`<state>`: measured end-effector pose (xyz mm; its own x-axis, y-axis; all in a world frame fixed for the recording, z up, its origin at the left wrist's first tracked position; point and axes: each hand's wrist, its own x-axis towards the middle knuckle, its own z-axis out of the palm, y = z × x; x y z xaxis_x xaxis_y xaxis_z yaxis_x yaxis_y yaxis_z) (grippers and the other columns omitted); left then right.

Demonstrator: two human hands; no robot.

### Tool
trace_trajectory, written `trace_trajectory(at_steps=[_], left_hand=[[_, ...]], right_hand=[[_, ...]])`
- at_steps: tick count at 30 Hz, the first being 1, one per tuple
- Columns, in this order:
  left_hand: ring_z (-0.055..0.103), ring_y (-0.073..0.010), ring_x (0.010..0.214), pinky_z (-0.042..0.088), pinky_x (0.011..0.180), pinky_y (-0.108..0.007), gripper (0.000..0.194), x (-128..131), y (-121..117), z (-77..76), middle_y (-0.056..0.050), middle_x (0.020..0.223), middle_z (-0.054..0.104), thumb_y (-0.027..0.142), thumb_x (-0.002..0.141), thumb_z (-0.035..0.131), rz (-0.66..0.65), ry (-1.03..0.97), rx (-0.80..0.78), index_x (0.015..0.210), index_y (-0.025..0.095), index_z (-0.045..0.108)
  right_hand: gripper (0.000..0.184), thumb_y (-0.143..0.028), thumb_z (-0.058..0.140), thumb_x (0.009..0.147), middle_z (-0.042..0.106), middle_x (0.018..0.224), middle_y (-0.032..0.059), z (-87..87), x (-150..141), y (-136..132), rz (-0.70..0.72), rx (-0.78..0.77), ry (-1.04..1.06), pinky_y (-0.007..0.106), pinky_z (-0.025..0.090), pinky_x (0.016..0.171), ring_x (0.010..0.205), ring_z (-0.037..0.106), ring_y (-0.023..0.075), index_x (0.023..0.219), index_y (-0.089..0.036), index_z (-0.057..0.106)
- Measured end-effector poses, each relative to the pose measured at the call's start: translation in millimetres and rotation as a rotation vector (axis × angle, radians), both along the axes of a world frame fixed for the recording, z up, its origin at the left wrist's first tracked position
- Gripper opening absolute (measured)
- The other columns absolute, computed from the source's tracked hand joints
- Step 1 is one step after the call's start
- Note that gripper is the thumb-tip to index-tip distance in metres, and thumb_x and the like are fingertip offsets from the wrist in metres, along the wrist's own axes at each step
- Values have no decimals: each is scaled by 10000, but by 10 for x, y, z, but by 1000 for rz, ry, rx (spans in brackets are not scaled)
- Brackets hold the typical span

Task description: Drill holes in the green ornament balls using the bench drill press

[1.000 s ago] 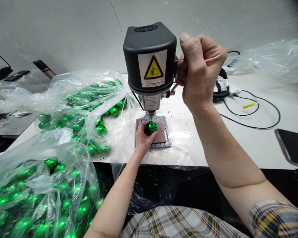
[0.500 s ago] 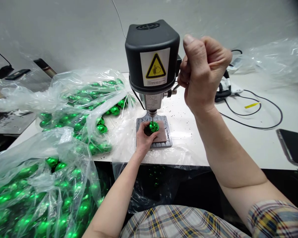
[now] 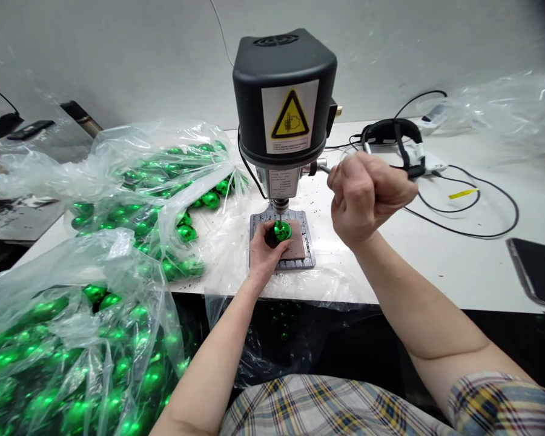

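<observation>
A bench drill press (image 3: pixel 284 97) stands at the upper centre of the frame, a yellow warning label (image 3: pixel 291 116) on its dark housing. Just below the frame's centre, the left hand (image 3: pixel 264 253) grips a green ball (image 3: pixel 283 231) between thumb and fingers, directly under the drill bit (image 3: pixel 280 220); whether the tip has entered the ball cannot be told. The ball is over a brown board (image 3: pixel 298 243), which lies on the grey base plate (image 3: pixel 310 261). Right of centre, the right hand (image 3: pixel 371 197) is closed in a fist around the end of the lever (image 3: pixel 324 168); the grip itself is hidden by the fingers. Dark chips lie scattered on the white table (image 3: pixel 345 275). Clear plastic bags holding many green balls occupy the left side and lower left. A headset with black straps (image 3: pixel 394 130) and a looped cable (image 3: pixel 513 225) lie at the upper right, and a phone (image 3: pixel 538 271) at the right edge.
</observation>
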<state>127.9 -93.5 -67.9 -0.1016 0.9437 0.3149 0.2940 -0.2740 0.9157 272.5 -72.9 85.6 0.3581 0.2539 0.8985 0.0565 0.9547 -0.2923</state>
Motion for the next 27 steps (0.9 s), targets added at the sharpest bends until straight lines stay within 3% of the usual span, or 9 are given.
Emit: trace_trajectory(at_steps=[6,12,15,18,20,22,25,27], left_hand=[[675,-232,1038,547,935,-385,516,-1,-19,38,-53,1076,698,279,680,863,2,-4,-19,1109,209,585],[670,-235,1047,541,943,-390,519,0,-25,30,-57,1080,692,292,682,857,8,-13,-27,1117,213,583],[678,-232,1009,547,924,-394,532,23,8,24,-58,1049,694,297,674,861,25,-20,-55,1115,212,576],[687,-233,986,561,899,-402,542,36,-58,70,-70,1050,692,303,667,862,112,-10,-49,1102,203,554],[682,-245,1034,561,918,-423,516,9,-245,104,-89,1097,681,318,695,843,207,58,61,1098,203,543],[670,-266,1104,560,940,-448,508,-57,-562,85,-113,1152,670,324,722,825,221,178,254,1127,212,539],[700,-286,1058,601,854,-444,546,-198,-1149,-117,-161,1196,679,319,738,815,-39,405,507,1203,246,538],[724,-279,971,618,792,-440,433,-290,-1484,-341,-177,1203,699,304,795,766,-300,633,553,1182,266,575]], right_hand=[[476,-40,569,834,271,522,-45,-133,69,-5,36,162,-159,253,254,424,447,284,44,556,-168,205],[476,-52,560,826,304,501,-46,-236,110,-17,12,178,-259,262,277,422,431,323,50,531,-180,208],[538,-173,572,892,260,443,-52,-86,69,-11,-59,47,-147,269,248,405,390,307,53,502,-188,202],[539,-295,614,913,287,435,-56,236,26,82,-64,-115,-14,273,216,390,385,300,59,491,-203,291],[516,-342,656,891,331,448,-55,438,22,177,13,-207,3,273,209,368,380,299,61,504,-213,340],[521,-438,642,897,343,470,-53,559,37,257,53,-290,-23,268,218,357,380,289,59,537,-219,335],[544,-514,640,881,342,485,-50,592,60,299,76,-355,-50,254,229,354,388,297,54,557,-218,317],[552,-493,665,870,340,473,-49,568,59,285,74,-343,-25,248,209,348,385,292,49,544,-213,317]])
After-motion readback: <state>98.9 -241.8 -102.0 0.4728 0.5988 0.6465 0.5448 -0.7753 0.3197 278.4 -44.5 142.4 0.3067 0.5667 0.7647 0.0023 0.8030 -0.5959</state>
